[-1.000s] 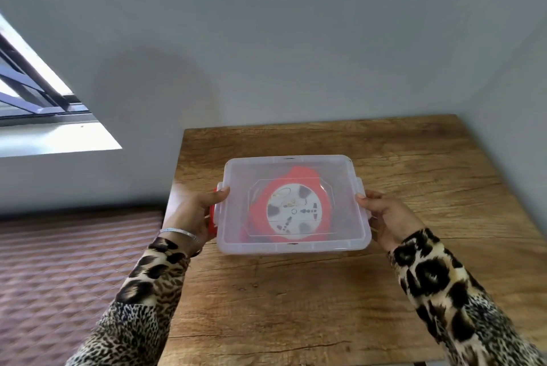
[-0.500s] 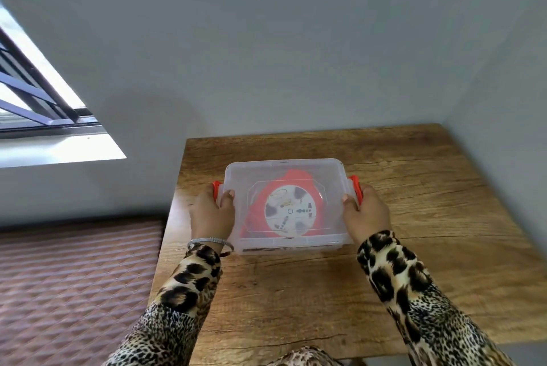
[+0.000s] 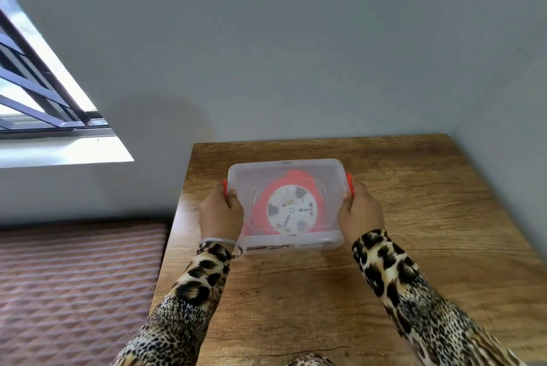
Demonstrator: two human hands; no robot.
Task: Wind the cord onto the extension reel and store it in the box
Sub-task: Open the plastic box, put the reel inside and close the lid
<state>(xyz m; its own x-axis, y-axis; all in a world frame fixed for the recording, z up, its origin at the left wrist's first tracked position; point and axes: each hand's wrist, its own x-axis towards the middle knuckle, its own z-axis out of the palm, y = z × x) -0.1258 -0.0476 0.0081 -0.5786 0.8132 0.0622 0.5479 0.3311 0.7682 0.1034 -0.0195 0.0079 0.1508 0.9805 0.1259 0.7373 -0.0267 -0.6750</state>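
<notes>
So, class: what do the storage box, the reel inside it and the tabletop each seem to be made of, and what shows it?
Storage box: clear, slightly frosted plastic, probably; the reel shows through its lid. Reel: looks like red moulded plastic with a white round label face, though the lid blurs it. Tabletop: wood or wood-look laminate, matte, with brown grain lines and cracks; which one cannot be told.

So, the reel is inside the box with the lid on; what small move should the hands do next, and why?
Probably press both red latches down to lock the lid. The left hand and right hand already grip the box ends at the latches, and the reel lies flat inside.
</notes>
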